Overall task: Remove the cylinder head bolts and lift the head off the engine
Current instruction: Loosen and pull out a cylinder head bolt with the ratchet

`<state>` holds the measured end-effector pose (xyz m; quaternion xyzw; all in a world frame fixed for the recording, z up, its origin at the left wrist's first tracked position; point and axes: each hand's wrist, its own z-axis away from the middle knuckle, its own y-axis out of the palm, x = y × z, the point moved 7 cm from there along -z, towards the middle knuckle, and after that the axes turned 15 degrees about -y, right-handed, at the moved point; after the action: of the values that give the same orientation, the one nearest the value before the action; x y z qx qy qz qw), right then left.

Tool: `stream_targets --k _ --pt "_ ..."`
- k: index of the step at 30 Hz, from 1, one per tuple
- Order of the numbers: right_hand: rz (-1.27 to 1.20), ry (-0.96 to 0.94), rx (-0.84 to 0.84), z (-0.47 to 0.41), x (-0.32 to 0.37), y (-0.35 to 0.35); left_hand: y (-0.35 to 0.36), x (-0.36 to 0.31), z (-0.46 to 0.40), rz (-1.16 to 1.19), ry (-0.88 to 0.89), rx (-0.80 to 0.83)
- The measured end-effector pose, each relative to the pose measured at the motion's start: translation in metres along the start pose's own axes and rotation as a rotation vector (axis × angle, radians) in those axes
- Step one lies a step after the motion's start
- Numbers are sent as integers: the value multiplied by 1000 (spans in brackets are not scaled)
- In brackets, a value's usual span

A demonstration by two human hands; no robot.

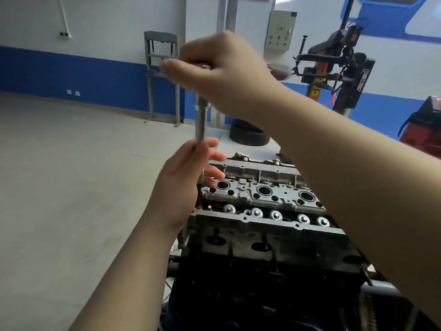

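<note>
The aluminium cylinder head (262, 194) sits on top of the dark engine block (274, 271), with three round plug wells and a row of shiny valve caps along its near side. A long steel extension bar (201, 123) stands upright over the head's left end. My left hand (183, 185) grips the lower part of the bar, its fingertips spread toward the head. My right hand (219, 72) grips the wrench handle at the top of the bar; the hand is blurred. The bar's tip and any bolt under it are hidden behind my left hand.
Pale workshop floor spreads to the left. A grey metal rack (162, 77) stands against the blue-striped wall. A tyre (248, 133) lies behind the engine. A black and red tyre changer (338, 65) and a red machine (424, 125) stand at the right.
</note>
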<state>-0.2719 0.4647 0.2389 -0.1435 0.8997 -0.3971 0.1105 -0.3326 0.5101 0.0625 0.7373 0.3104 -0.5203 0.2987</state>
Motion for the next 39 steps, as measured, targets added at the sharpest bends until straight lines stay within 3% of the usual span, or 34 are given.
stream_targets --k 2,3,8,12,14,17,19,21,24,26,29,32,33,35,39 --pt "-265 68 -64 6 -10 1 1 3 -2 5 -34 19" --pt "-231 105 -77 5 -13 2 0 5 -3 13 -45 12" --pt "523 249 14 1 -14 0 0 6 -8 2 -54 -20" --pt "629 118 -47 -4 7 0 -5 5 -4 -40 -12 -93" --pt "462 57 -36 -6 6 6 -7 4 0 -34 5 -117" --pt "-283 51 -103 2 -8 9 -6 3 4 -53 11 -108" --pt "-372 105 -168 5 -12 9 -5 4 2 -60 -15 -111" --pt "-136 162 -161 -3 -12 12 -6 4 -1 -44 -21 -116" --pt "459 237 -44 -5 -6 5 -6 4 -5 -32 -4 -122" --pt "701 184 -39 -2 5 -1 -5 2 -6 -68 20 -129" --pt "635 50 -135 -2 14 1 -7 2 -4 -68 39 -112" --pt "-54 -56 -234 2 6 5 -4 3 1 -40 22 -43" --pt "-140 -57 -248 3 3 6 -3 3 2 -33 9 -30" --pt "-1 8 -210 -3 0 9 -2 4 0 -22 -19 -35" --pt "577 173 -91 -7 -2 8 -2 -1 -7 -122 3 -95"
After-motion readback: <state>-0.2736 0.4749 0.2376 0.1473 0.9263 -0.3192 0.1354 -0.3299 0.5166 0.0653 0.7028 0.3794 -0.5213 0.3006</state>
